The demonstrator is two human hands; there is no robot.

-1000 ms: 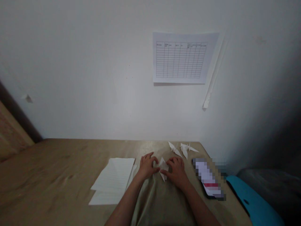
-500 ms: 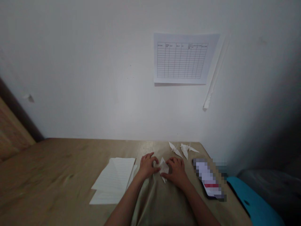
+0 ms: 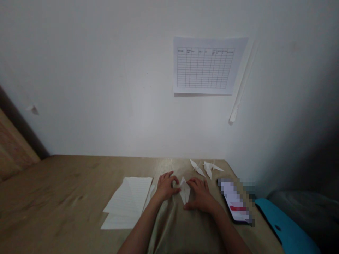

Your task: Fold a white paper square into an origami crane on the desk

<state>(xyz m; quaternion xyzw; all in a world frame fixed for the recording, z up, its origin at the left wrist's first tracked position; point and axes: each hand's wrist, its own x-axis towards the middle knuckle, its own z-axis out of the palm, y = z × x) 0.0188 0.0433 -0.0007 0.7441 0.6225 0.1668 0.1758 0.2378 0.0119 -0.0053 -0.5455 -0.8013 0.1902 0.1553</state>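
Paper (image 3: pixel 184 191) was set between the left hand (image 3: pixel 166 187), fingers curled, and the right hand (image 3: pixel 200 194), by which its lower tip was touched, whether either gripped could not be told

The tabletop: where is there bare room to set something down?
The widest bare patch of tabletop lies left of the lined sheets; a bare strip runs between them and the wall. Crowded toward the right: left hand, folded paper, right hand, paper birds and phone sit close together.
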